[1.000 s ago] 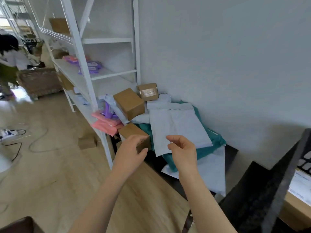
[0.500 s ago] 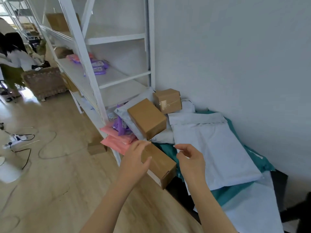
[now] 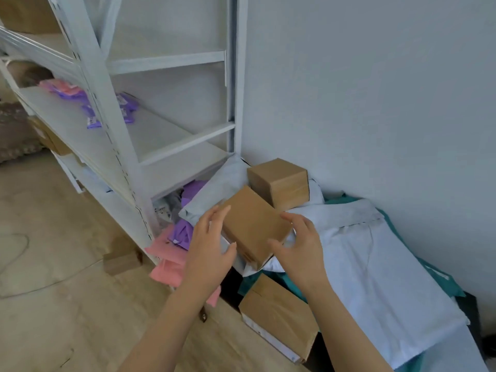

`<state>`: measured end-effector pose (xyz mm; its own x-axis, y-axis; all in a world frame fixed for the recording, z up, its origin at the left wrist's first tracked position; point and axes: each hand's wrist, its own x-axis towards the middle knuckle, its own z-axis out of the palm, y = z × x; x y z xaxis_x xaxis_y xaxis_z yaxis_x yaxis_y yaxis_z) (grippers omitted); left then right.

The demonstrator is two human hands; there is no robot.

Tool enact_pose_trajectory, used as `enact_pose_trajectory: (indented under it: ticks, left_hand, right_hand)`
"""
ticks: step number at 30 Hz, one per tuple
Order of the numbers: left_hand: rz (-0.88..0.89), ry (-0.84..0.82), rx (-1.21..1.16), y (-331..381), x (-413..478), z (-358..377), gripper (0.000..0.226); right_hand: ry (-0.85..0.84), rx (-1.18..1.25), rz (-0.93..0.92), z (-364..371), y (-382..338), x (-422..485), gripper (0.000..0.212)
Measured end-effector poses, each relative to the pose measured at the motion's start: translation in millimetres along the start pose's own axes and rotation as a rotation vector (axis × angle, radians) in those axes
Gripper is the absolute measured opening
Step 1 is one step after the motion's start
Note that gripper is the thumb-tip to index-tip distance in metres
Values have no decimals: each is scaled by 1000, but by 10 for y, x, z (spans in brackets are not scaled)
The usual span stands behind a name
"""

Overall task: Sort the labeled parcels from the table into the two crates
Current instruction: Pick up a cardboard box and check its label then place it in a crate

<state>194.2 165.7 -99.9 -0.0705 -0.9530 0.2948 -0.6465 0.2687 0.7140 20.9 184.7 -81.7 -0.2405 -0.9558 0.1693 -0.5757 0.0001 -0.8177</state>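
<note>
Your left hand [image 3: 212,251] lies open, straight fingers along the left side of the middle box [image 3: 255,224], and your right hand [image 3: 298,245] curves over its right corner; whether that hand has a hold yet I cannot tell. Coming at it from both sides makes sense, I judge, because the box sits tilted on a soft grey bag [image 3: 214,194] and could slide. It lies in the pile by the wall, just in front of the back box [image 3: 279,183], with the front box [image 3: 279,318] lower and nearer you. That makes three brown boxes in the pile, a large grey bag [image 3: 375,277] beside them, and at least two pink bags [image 3: 166,267] by the shelf [image 3: 107,103]. Neither crate is in view
</note>
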Motion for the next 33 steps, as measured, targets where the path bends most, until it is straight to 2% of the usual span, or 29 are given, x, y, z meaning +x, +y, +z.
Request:
enact_pose_trajectory:
  ticks: [5,11,13,18,22,25,29,31,33]
  left_hand:
    - [28,-7,-9,-204,200,23,74]
    - [26,-44,-83,-314,319,103,75]
    - [34,-46,-106,-301,357,131,75]
    - [64,-18,-110,-270,368,100,77]
    - [109,88,-99,-222,380,7,80]
    - [283,158,-7,-155,395,-12,86]
    - [584,11,293,-49,432,-36,105]
    - [678,-14,455,1,476,-45,116]
    - [740,-17,508,64,512,-46,122]
  right_hand:
    - [-132,-242,-22,206,-85,111,89]
    - [-246,-540,-18,283,-48,174,107]
    - [-233,-568,-43,299,-25,196,108]
    - [-186,-444,-37,273,-77,231,104]
    - [-174,-379,-45,124,-269,254,96]
    - [-187,-241,20,-74,-380,305,89]
    - [-214,-90,86,-350,-442,367,72]
    - [-236,-49,117,-445,-468,372,67]
    - [-248,17,143,-512,-489,360,65]
